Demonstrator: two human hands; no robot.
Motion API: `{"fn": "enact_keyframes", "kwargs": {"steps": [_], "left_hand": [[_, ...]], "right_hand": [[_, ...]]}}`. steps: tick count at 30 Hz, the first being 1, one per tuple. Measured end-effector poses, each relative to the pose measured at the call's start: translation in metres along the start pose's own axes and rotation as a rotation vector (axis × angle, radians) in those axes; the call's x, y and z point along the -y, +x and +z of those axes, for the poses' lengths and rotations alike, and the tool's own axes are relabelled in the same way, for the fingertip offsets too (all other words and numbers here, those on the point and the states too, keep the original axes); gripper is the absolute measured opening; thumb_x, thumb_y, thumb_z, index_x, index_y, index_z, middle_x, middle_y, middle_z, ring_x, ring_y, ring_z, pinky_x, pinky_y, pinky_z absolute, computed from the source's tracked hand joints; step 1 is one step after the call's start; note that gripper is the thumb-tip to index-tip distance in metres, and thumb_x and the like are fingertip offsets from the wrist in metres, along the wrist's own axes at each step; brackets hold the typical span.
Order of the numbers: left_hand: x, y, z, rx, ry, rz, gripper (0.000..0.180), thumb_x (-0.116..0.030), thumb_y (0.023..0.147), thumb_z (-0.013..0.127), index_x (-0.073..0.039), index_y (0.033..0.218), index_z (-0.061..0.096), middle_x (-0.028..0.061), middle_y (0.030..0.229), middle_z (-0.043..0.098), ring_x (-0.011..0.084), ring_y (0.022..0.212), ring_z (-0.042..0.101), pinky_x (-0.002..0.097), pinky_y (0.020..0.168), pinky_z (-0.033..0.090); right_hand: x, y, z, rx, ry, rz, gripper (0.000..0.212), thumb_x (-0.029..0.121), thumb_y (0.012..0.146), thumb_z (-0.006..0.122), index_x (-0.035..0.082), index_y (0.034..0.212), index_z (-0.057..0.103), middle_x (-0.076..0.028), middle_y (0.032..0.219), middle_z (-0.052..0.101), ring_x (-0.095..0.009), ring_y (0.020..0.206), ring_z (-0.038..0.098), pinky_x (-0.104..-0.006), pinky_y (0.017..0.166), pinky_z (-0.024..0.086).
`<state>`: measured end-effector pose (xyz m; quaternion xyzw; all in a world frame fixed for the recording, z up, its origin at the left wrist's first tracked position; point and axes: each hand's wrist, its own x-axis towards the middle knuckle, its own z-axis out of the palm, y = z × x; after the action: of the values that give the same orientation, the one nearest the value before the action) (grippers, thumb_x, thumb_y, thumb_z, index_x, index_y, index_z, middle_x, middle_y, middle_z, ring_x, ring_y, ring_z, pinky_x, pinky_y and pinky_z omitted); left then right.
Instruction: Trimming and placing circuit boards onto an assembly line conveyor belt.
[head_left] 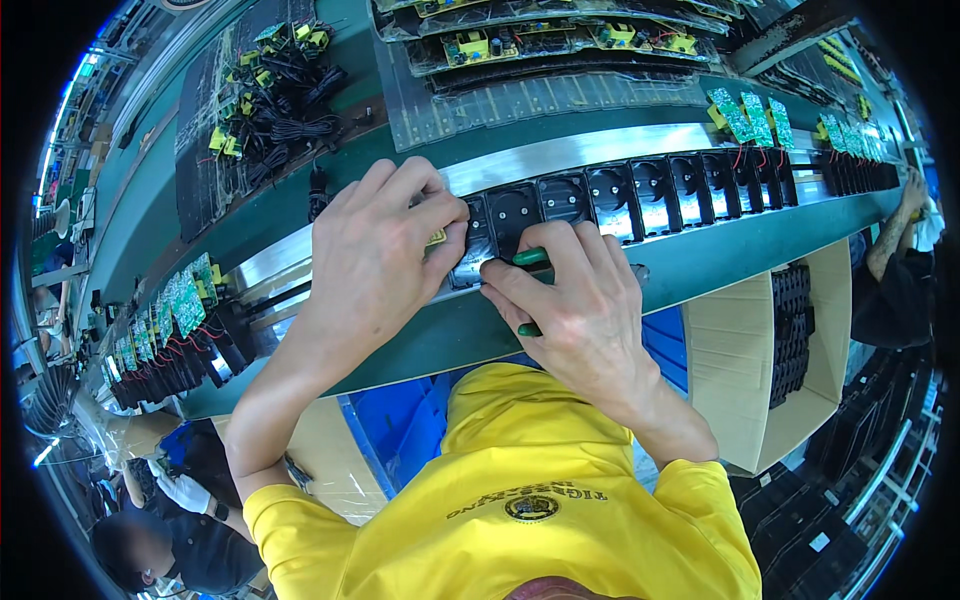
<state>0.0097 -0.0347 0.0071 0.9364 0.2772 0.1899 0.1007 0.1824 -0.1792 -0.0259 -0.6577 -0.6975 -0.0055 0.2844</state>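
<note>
Above the row of black plastic housings (515, 210), my left hand (375, 240) is closed, its thumb and fingers pinching a small yellow part (436, 238) that they mostly hide. My right hand (580, 300) is wrapped round a hand tool with two green handles (531, 256), which looks like pliers or cutters; its jaws are covered by my fingers. The right fingertips touch the lower edge of the housings nearest my left hand. Each housing is an open shell, with small round metal spots inside several of them.
The housings stand along a metal rail (620, 150) on the green bench. Green circuit boards with red wires (185, 300) top units at left and right. Black cables (285, 120) lie in a heap at the back left. A cardboard box (735, 360) holds black parts. Other people work nearby.
</note>
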Motion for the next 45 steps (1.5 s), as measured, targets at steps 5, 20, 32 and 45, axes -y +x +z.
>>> {"fn": "enact_keyframes", "kwargs": {"steps": [5,20,32,45], "left_hand": [[0.002,0.000,-0.001,-0.003,-0.095,-0.021,0.008,-0.003,0.087,0.083,-0.007,0.094,0.080,-0.0004,0.104,0.068,0.0204,0.085,0.062,0.0330,0.076,0.051],[-0.003,0.002,0.006,-0.023,0.072,0.080,0.007,-0.009,0.089,0.084,-0.011,0.088,0.077,0.0010,0.106,0.062,0.0205,0.086,0.058,0.0335,0.073,0.049],[-0.004,-0.004,0.004,0.002,0.167,0.071,0.006,-0.016,0.088,0.082,-0.012,0.090,0.079,0.0052,0.112,0.061,0.0239,0.093,0.056,0.0360,0.074,0.048],[0.001,-0.005,0.007,-0.006,0.103,0.028,0.007,-0.019,0.087,0.081,-0.013,0.090,0.080,0.0070,0.111,0.061,0.0256,0.096,0.057,0.0376,0.075,0.049]], "right_hand": [[0.000,0.001,-0.002,0.012,0.007,0.006,0.013,0.015,0.090,0.091,0.016,0.102,0.087,-0.005,0.115,0.063,-0.022,0.094,0.057,-0.0364,0.083,0.050],[0.000,0.002,-0.004,0.037,-0.025,-0.006,0.016,0.016,0.090,0.091,0.016,0.105,0.087,-0.005,0.117,0.063,-0.023,0.096,0.057,-0.0365,0.084,0.050],[0.007,0.065,-0.021,-0.130,1.251,0.201,0.033,0.029,0.109,0.069,0.005,0.131,0.072,-0.004,0.093,0.061,-0.016,0.080,0.051,-0.0314,0.073,0.044],[0.016,0.103,0.032,-0.333,1.581,0.362,0.023,0.024,0.114,0.043,0.009,0.114,0.062,0.000,0.087,0.050,-0.010,0.074,0.040,-0.0274,0.067,0.035]]}}
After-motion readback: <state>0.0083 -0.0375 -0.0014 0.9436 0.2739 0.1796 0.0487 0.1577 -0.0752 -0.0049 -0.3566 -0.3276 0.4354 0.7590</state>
